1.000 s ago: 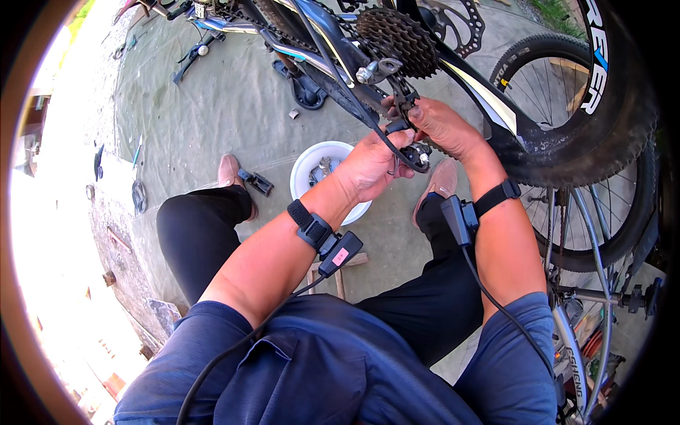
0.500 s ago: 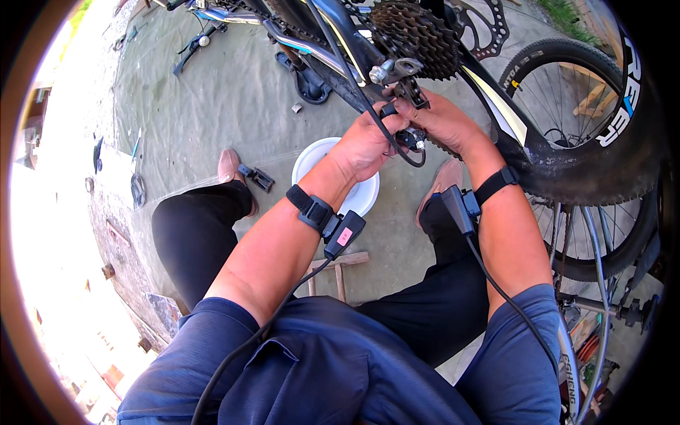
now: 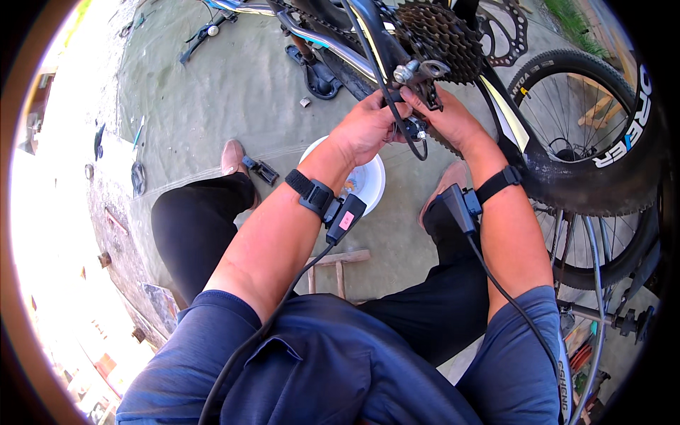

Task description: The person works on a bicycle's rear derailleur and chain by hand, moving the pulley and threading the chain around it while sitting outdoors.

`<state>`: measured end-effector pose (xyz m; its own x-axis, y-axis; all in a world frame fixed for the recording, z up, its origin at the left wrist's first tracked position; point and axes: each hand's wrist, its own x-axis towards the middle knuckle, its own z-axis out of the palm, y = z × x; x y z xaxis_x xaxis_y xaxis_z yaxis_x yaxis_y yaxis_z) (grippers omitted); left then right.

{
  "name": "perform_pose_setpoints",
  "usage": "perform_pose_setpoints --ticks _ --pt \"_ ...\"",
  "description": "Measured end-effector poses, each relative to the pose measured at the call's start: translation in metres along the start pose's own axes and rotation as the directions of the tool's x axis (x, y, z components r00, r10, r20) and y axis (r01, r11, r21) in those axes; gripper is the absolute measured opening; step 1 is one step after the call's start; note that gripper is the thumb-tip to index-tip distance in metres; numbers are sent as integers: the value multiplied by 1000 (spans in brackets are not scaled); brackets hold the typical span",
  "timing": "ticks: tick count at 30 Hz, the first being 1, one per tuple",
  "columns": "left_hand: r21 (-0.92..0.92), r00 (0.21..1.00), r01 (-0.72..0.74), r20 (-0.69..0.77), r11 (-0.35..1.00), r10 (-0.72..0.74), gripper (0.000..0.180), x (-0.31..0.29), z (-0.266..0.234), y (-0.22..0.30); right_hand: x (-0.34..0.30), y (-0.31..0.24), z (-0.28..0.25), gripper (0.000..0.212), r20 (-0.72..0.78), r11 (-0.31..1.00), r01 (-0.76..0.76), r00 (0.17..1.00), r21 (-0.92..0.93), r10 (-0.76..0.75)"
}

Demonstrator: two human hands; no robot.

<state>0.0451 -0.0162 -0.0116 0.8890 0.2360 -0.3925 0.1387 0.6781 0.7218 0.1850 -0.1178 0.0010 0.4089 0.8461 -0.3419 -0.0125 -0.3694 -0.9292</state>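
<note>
Both hands are at the rear derailleur (image 3: 415, 129) of a bicycle, which hangs below the black cassette (image 3: 443, 42). My left hand (image 3: 363, 129) closes on its dark body from the left, with the thumb and fingers bent. From the other side my right hand (image 3: 453, 122) grips it too, the thumb laid across by the cage and the other fingers partly hidden behind. A black cable housing (image 3: 388, 92) runs down past my left fingers and loops under the derailleur. The chain hangs just beside the right hand.
Below my hands stands a white basin (image 3: 372, 188) on a green ground sheet. A wheel with a black tyre (image 3: 567, 106) leans at the right, near another bicycle frame. A black pedal (image 3: 261, 171) lies by my left shoe, and a wooden stool (image 3: 340, 262) is between my legs.
The view has shifted slightly, so the bicycle sits a little lower and further right. Both hands keep hold of the derailleur, with only small finger movement.
</note>
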Motion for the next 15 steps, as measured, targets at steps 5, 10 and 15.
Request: perform_pose_setpoints --ticks 5,10,15 --pt "40 1000 20 11 999 -21 32 -1 -4 8 0 -8 4 47 -52 994 -24 998 -108 18" --pt "-22 998 57 36 998 -56 29 -1 -3 6 -9 -15 2 46 -16 997 -72 997 30 72" --pt "-101 999 40 20 994 -38 39 -3 9 -4 -15 -21 -1 35 75 971 -21 997 238 3"
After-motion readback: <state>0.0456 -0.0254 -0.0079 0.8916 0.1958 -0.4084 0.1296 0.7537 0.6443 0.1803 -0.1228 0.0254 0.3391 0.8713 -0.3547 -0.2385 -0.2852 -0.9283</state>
